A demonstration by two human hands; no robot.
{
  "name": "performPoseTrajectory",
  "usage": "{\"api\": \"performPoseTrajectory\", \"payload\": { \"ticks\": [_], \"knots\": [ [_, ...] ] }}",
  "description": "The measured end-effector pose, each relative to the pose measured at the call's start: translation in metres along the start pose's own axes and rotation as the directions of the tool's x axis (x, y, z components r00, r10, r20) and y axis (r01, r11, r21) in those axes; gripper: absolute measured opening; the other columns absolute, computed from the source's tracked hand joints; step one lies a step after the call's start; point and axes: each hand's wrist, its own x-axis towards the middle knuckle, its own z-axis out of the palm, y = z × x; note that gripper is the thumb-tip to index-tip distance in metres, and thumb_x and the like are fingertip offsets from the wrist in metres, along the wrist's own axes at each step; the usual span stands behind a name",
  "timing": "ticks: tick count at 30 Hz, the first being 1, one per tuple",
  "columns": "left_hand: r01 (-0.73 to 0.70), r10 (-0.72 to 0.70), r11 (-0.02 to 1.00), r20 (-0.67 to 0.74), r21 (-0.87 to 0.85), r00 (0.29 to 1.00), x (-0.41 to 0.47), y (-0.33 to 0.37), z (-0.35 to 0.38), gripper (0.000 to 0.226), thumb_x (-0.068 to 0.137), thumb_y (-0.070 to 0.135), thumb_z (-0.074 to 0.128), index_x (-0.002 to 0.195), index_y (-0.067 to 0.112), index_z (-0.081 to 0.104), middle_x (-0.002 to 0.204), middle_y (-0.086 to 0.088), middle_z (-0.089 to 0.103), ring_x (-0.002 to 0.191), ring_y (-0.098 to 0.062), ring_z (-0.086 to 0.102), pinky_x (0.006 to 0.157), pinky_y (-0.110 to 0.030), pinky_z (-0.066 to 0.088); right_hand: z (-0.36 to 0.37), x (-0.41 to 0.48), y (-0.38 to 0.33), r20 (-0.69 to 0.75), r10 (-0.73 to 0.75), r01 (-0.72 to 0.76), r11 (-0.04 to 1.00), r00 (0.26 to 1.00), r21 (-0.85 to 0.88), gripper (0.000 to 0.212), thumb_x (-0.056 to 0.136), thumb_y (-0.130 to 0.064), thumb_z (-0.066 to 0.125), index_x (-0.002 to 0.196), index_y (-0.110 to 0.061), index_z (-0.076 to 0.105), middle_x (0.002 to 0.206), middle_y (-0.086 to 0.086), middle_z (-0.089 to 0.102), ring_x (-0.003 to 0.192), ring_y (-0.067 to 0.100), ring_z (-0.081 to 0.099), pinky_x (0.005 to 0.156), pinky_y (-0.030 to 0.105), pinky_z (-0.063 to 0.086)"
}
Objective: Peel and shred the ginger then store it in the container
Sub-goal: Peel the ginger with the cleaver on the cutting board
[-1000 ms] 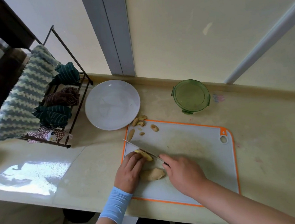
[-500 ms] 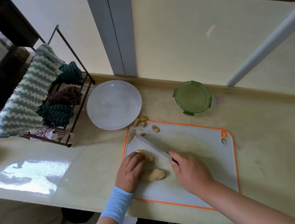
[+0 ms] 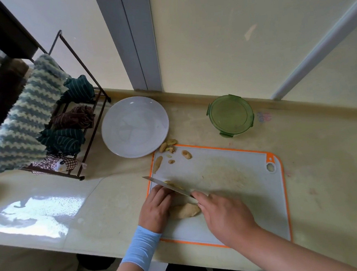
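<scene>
Head view, left to right. At far left, on the pale beige countertop [image 3: 313, 146], a dark metal wire rack [image 3: 81, 65], draped with a green-and-white zigzag-striped towel [image 3: 23, 130] and stuffed with rolled striped cloths [image 3: 62, 140]. Just beside the rack, a round white plate [image 3: 135, 126]. Off the plate's near right edge, a scatter of tan ginger scraps [image 3: 186, 154], some on the countertop, some on the far left corner of the white rectangular plastic cutting board with orange rim [image 3: 229, 174].

Near the board's left edge, left hand [image 3: 155, 207], light blue cuff [image 3: 141, 245] at the wrist, fingers bent down and pinning a small peeled yellow ginger piece [image 3: 168, 181] to the board. Across that piece, a thin steel knife [image 3: 166, 184], tip past the board's left edge, blade just beside the left fingertips. Nearer the body, between the two hands, a larger tan ginger chunk [image 3: 184, 210] flat on the board, touching the left hand.

Further right, right hand [image 3: 224, 215] wrapped around the knife's handle, the handle itself hidden. Beyond the board, by the wall and well apart from both hands, a round translucent green plastic container [image 3: 230, 115] with clip tabs at its rim, upright on the countertop; lidded or not, impossible to tell.
</scene>
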Motion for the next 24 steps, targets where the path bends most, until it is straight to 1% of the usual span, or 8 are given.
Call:
{"api": "performPoseTrajectory", "payload": {
  "ticks": [3,6,11,12,14,16,21,24],
  "knots": [
    [0.001,-0.001,1.0,0.013,-0.005,1.0,0.001,0.0,-0.001,0.025,0.096,-0.004,0.042,0.087,0.0,0.065,0.107,-0.01,0.054,0.098,-0.031,0.056,0.09,-0.036,0.05,-0.003,0.001,0.001,0.025,0.001,-0.001,1.0,1.0,0.004,0.039,0.082,-0.033,0.069,0.119,-0.036,0.056,0.057,-0.005,0.055,0.039,0.019,0.052,0.035,0.026,0.028],
    [0.008,-0.008,1.0,0.028,0.003,1.0,0.0,-0.001,-0.001,0.021,0.091,-0.008,0.047,0.088,0.0,0.066,0.106,-0.01,0.057,0.098,-0.031,0.057,0.09,-0.036,0.05,-0.007,0.001,0.001,0.053,0.003,-0.003,1.0,0.999,-0.003,0.041,0.081,-0.033,0.072,0.118,-0.036,0.055,0.056,-0.004,0.055,0.039,0.018,0.052,0.035,0.026,0.026],
    [0.03,-0.03,0.999,0.026,0.012,0.999,0.0,-0.001,0.0,0.033,0.1,-0.001,0.04,0.087,-0.003,0.071,0.105,-0.011,0.061,0.099,-0.031,0.057,0.091,-0.036,0.05,-0.008,0.003,0.001,0.104,0.005,-0.009,0.999,0.995,0.035,0.032,0.087,-0.033,0.062,0.118,-0.036,0.052,0.059,-0.002,0.057,0.043,0.021,0.055,0.035,0.03,0.035],
    [0.032,-0.032,0.999,0.026,0.01,0.999,0.0,0.0,0.0,0.035,0.101,0.0,0.039,0.087,-0.003,0.071,0.104,-0.012,0.062,0.099,-0.03,0.058,0.091,-0.035,0.05,-0.009,0.004,0.001,0.118,0.001,-0.006,0.999,0.993,0.042,0.031,0.091,-0.032,0.057,0.12,-0.036,0.05,0.062,-0.003,0.059,0.047,0.022,0.058,0.038,0.031,0.037],
    [0.035,-0.035,0.999,0.029,0.002,0.999,0.0,0.0,-0.001,0.037,0.102,0.003,0.038,0.085,-0.002,0.07,0.104,-0.012,0.063,0.1,-0.031,0.058,0.09,-0.036,0.051,-0.012,0.006,0.001,0.149,-0.01,-0.002,0.997,0.989,0.081,0.03,0.1,-0.033,0.042,0.13,-0.037,0.041,0.079,-0.002,0.064,0.064,0.027,0.064,0.049,0.033,0.038],
    [0.039,-0.039,0.999,0.031,-0.007,0.999,-0.001,-0.001,0.0,0.034,0.102,0.002,0.04,0.086,-0.002,0.07,0.105,-0.013,0.064,0.101,-0.031,0.059,0.09,-0.036,0.051,-0.014,0.008,0.002,0.192,0.004,-0.029,0.991,0.981,0.132,0.032,0.104,-0.034,0.033,0.135,-0.038,0.034,0.091,-0.001,0.065,0.077,0.029,0.064,0.056,0.033,0.039],
    [0.054,-0.053,0.998,0.056,-0.018,0.997,-0.002,-0.003,0.0,0.021,0.092,-0.006,0.051,0.087,-0.001,0.071,0.104,-0.013,0.066,0.102,-0.031,0.059,0.091,-0.035,0.051,-0.018,0.008,0.006,0.256,0.007,-0.05,0.985,0.967,0.163,0.032,0.104,-0.033,0.032,0.135,-0.039,0.031,0.091,0.0,0.065,0.08,0.03,0.064,0.062,0.037,0.049],
    [0.066,-0.065,0.998,0.087,-0.011,0.994,-0.003,-0.003,0.001,0.02,0.089,-0.008,0.054,0.089,-0.001,0.072,0.104,-0.012,0.066,0.104,-0.03,0.059,0.092,-0.034,0.051,-0.017,0.014,0.006,0.258,0.004,-0.051,0.983,0.966,0.176,0.029,0.103,-0.032,0.032,0.132,-0.036,0.036,0.091,0.001,0.065,0.08,0.031,0.064,0.063,0.039,0.051]
  ]
}}
